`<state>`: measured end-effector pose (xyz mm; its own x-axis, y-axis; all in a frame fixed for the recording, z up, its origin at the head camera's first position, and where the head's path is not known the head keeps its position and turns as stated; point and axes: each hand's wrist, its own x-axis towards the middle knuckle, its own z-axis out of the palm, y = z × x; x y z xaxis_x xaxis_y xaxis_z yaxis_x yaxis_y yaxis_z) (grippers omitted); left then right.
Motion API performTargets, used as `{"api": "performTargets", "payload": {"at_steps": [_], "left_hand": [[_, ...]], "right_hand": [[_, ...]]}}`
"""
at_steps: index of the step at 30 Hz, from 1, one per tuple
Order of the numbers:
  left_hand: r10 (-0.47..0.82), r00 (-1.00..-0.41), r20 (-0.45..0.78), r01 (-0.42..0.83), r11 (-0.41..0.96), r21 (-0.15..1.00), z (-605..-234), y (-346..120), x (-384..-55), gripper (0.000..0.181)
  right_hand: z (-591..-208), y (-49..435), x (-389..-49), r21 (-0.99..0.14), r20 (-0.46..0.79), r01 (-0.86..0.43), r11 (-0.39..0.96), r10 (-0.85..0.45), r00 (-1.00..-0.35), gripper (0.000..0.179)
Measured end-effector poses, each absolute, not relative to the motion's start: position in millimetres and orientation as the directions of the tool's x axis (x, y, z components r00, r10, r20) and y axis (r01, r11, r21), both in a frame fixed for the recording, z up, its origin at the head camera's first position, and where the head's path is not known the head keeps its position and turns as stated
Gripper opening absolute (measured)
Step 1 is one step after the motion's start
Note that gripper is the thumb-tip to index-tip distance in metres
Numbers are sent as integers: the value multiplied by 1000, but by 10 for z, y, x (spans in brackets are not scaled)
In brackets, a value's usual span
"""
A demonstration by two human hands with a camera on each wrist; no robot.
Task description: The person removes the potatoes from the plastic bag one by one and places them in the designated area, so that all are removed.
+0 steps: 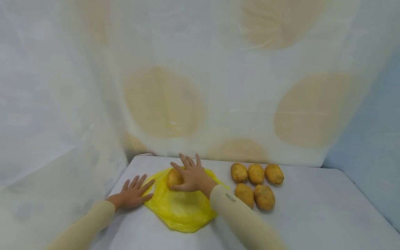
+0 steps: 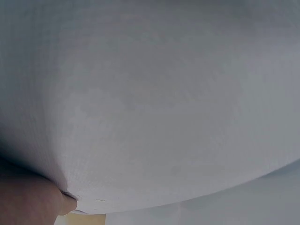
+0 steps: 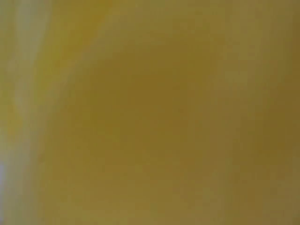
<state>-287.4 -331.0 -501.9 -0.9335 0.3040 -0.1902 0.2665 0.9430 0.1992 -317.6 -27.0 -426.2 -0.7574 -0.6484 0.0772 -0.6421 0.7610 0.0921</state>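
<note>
A yellow plastic bag [image 1: 184, 211] lies on the table, with a potato [image 1: 174, 178] at its upper left part. My right hand [image 1: 194, 176] is over the bag with fingers spread and straight, right beside that potato; whether it touches it I cannot tell. At the bag's left edge, my left hand [image 1: 134, 195] rests with its fingers spread, its fingertips by the plastic. Part of the left hand [image 2: 33, 201] shows in the lower corner of the left wrist view, over the pale surface. Only blurred yellow plastic [image 3: 140, 117] fills the right wrist view.
Several potatoes [image 1: 256, 173] sit in two rows on the white table [image 1: 312, 208], to the right of the bag, close to my right forearm. A pale sheet [image 1: 231, 90] with tan spots hangs behind the table, and more sheeting stands at both sides.
</note>
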Motion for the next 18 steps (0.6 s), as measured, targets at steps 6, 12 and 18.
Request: {"api": "performTargets", "payload": {"at_steps": [6, 12, 18], "left_hand": [[298, -933, -200, 262, 946, 190, -5004, -3280, -2868, 80], [299, -925, -236, 255, 946, 201, -4984, -3252, -2814, 82], [288, -938, -194, 251, 948, 194, -4976, -3263, -2842, 82]], "right_hand": [[-4331, -320, -3122, 39, 44, -665, 746, -666, -744, 91], [-4437, -360, -3051, -53, -22, -690, 722, -691, -722, 94], [-4465, -403, -3072, -111, -35, -686, 719, -692, -721, 92]]}}
